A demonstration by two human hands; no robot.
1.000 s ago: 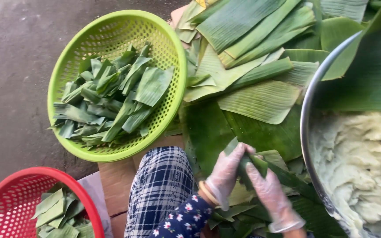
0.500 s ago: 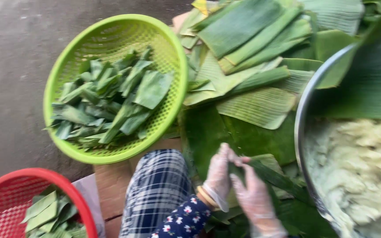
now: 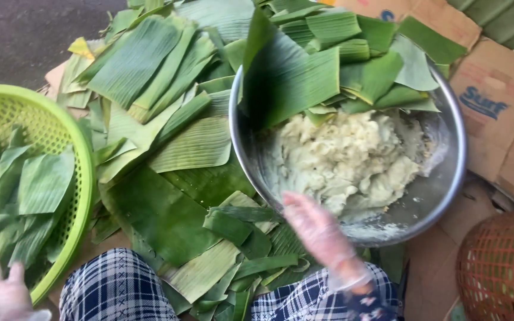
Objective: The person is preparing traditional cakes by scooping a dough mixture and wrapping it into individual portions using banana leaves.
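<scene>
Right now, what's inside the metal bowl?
The metal bowl holds a pale, lumpy dough-like mass. Banana leaf pieces overlap its far rim and hide what lies beneath them.

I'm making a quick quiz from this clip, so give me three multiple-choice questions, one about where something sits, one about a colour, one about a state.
1. Where is the right hand?
A. over the near rim of the metal bowl
B. inside the brown basket
C. on the cardboard

2. What colour is the basket of folded leaves on the left?
A. red
B. lime green
C. blue

3. What state is the pale dough in?
A. wrapped in leaves
B. spilled on the ground
C. heaped loose in the bowl, partly under banana leaves

Answers:
1 A, the gloved hand hovers at the bowl's near edge.
2 B, its mesh is lime green.
3 C, it lies uncovered below the leaves.
</scene>
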